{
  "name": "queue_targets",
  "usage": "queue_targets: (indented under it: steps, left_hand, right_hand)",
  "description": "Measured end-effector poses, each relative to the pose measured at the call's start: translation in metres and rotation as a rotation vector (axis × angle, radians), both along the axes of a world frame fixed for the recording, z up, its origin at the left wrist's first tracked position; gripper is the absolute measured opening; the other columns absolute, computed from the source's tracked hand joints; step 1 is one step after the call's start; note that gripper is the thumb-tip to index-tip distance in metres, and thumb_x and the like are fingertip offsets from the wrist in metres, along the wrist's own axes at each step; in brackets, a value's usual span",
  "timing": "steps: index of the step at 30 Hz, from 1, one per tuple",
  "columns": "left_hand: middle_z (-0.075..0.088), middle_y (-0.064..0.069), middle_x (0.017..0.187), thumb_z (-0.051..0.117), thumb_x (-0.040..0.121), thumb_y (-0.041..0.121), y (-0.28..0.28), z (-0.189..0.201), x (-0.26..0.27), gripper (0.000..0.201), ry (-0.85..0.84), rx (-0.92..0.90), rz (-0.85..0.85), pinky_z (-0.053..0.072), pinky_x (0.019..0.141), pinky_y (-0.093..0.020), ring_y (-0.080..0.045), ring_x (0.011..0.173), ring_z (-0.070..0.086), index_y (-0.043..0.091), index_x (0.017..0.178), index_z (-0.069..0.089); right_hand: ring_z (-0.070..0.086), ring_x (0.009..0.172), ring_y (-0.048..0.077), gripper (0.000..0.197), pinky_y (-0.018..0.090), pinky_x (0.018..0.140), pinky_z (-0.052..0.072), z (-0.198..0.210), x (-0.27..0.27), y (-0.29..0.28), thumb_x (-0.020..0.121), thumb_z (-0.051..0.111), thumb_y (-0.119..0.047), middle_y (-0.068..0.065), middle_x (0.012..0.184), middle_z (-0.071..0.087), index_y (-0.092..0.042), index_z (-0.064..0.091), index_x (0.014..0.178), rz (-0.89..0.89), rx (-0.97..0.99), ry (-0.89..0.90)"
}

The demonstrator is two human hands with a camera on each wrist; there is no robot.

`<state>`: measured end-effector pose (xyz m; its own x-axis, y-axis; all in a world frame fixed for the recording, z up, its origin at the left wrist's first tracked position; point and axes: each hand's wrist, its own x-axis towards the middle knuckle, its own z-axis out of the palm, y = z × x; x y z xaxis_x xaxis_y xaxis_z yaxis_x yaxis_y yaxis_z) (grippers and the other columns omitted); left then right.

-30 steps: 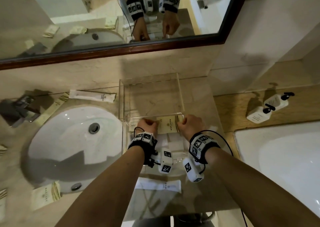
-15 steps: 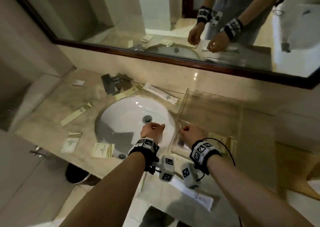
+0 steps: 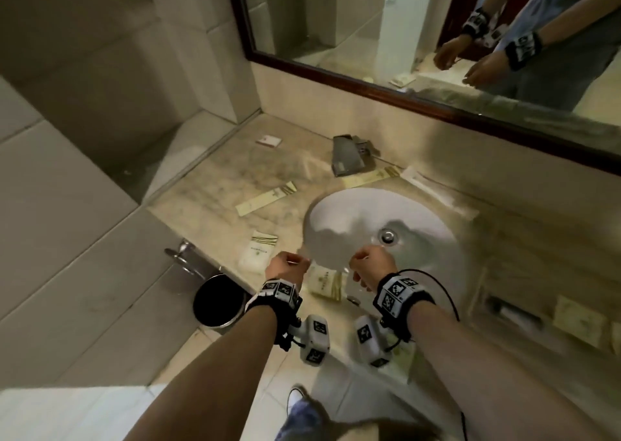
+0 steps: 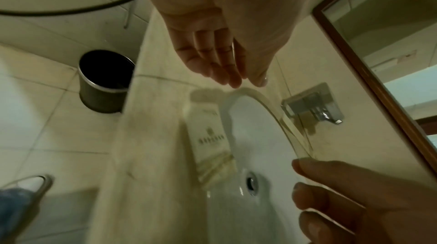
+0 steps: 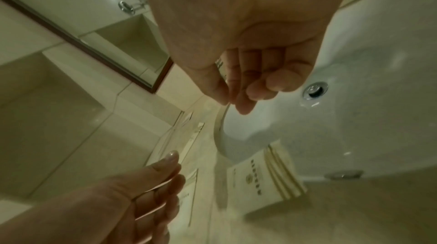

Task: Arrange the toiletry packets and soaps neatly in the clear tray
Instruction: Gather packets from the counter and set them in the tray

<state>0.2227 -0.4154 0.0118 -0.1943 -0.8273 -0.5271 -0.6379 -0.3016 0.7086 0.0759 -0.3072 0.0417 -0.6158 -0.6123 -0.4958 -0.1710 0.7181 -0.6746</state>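
Note:
Both my hands hover empty over the front rim of the white sink point(image 3: 363, 215). My left hand point(image 3: 289, 265) has relaxed, nearly straight fingers point(image 4: 227, 72). On my right hand point(image 3: 369, 262) the fingers point(image 5: 250, 89) curl loosely round nothing. A cream packet with gold stripes point(image 3: 326, 282) lies on the counter just below and between them, also visible in both wrist views point(image 4: 210, 136) point(image 5: 264, 173). Another cream packet point(image 3: 258, 250) lies further left. The clear tray point(image 3: 524, 272) is a blur at the right, with a packet point(image 3: 578, 319) inside.
A long packet point(image 3: 267, 198), a small soap point(image 3: 268, 141), another long packet point(image 3: 373, 176) and a white tube point(image 3: 437, 192) lie around the sink. The faucet point(image 3: 349, 155) stands behind it. A dark bin point(image 3: 218, 301) sits on the floor under the counter's left edge.
My hands let go of the cream packet in the tray and moved left to the sink's front rim. The view swung left, so the tray is now at the right edge.

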Motion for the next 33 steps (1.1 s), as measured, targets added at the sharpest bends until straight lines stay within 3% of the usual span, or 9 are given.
queue_targets:
  steps: [3,7,9,11,14,19,28,31,33]
  left_hand:
    - [0.074,-0.005,0.087,0.073,0.071,0.045,-0.027,-0.016,0.035,0.025,-0.049,0.049,-0.024,0.059,0.082,-0.042,-0.026,0.086,0.071,0.024,0.081,0.065]
    - [0.074,-0.009,0.088,0.07,0.065,0.042,-0.038,-0.039,0.046,0.026,-0.082,0.096,-0.123,0.059,0.08,-0.044,-0.029,0.088,0.071,0.024,0.083,0.066]
    - [0.073,-0.012,0.097,0.065,0.069,0.036,-0.036,-0.043,0.043,0.033,-0.09,0.102,-0.193,0.058,0.084,-0.043,-0.031,0.093,0.069,0.019,0.097,0.069]
    - [0.071,-0.013,0.106,0.06,0.078,0.028,-0.031,-0.044,0.039,0.034,-0.1,0.098,-0.22,0.058,0.085,-0.042,-0.034,0.096,0.068,0.016,0.109,0.069]
    - [0.069,-0.014,0.11,0.058,0.085,0.027,-0.029,-0.047,0.032,0.031,-0.143,0.103,-0.234,0.055,0.088,-0.037,-0.035,0.1,0.066,0.014,0.11,0.069]
    - [0.066,-0.011,0.12,0.068,0.083,0.04,-0.028,-0.059,0.024,0.046,-0.102,0.184,-0.308,0.051,0.096,-0.04,-0.032,0.109,0.062,0.015,0.122,0.064]
    - [0.069,-0.015,0.103,0.07,0.086,0.03,-0.003,-0.041,-0.021,0.034,0.054,0.206,-0.378,0.059,0.076,-0.04,-0.031,0.089,0.067,0.003,0.107,0.065]
    - [0.066,-0.018,0.09,0.066,0.089,0.022,0.021,-0.021,-0.054,0.015,0.104,0.201,-0.439,0.058,0.078,-0.05,-0.031,0.079,0.064,0.008,0.09,0.061]
    - [0.066,-0.017,0.085,0.066,0.09,0.021,0.043,-0.013,-0.078,0.011,0.12,0.227,-0.459,0.06,0.071,-0.049,-0.029,0.07,0.063,0.011,0.087,0.061]
  right_hand:
    - [0.065,0.075,0.028,0.015,0.036,0.072,0.056,-0.012,0.024,-0.021,0.08,0.061,-0.018,0.012,0.082,0.071,-0.006,0.068,0.084,0.023,0.083,0.046]
    - [0.064,0.088,0.028,0.036,0.027,0.07,0.05,-0.034,0.032,-0.024,0.081,0.066,-0.036,0.012,0.104,0.069,-0.006,0.064,0.101,0.013,0.287,0.016]
    - [0.064,0.099,0.031,0.043,0.029,0.074,0.051,-0.046,0.034,-0.022,0.082,0.067,-0.035,0.013,0.109,0.065,-0.003,0.06,0.109,-0.011,0.347,-0.021]
    - [0.064,0.1,0.033,0.034,0.03,0.072,0.052,-0.055,0.038,-0.02,0.084,0.067,-0.032,0.011,0.097,0.064,-0.003,0.062,0.1,-0.051,0.352,-0.038]
    - [0.067,0.082,0.029,0.028,0.023,0.048,0.043,-0.069,0.042,-0.02,0.086,0.065,-0.03,0.005,0.067,0.059,-0.01,0.059,0.067,-0.06,0.329,-0.003]
    - [0.059,0.109,0.032,0.024,0.03,0.086,0.045,-0.089,0.049,-0.02,0.089,0.061,-0.019,0.013,0.119,0.063,-0.008,0.063,0.11,-0.138,0.232,0.098]
    - [0.065,0.097,0.03,0.018,0.025,0.075,0.045,-0.06,0.019,0.018,0.088,0.063,-0.021,0.011,0.103,0.071,-0.011,0.072,0.099,-0.231,0.1,0.111]
    - [0.059,0.079,0.025,0.015,0.025,0.068,0.038,-0.048,-0.008,0.048,0.087,0.065,-0.023,0.002,0.075,0.063,-0.015,0.067,0.074,-0.305,0.051,0.086]
    - [0.052,0.072,0.022,0.033,0.027,0.059,0.035,-0.042,-0.026,0.075,0.086,0.066,-0.025,-0.004,0.059,0.051,-0.022,0.053,0.055,-0.378,0.027,0.058]
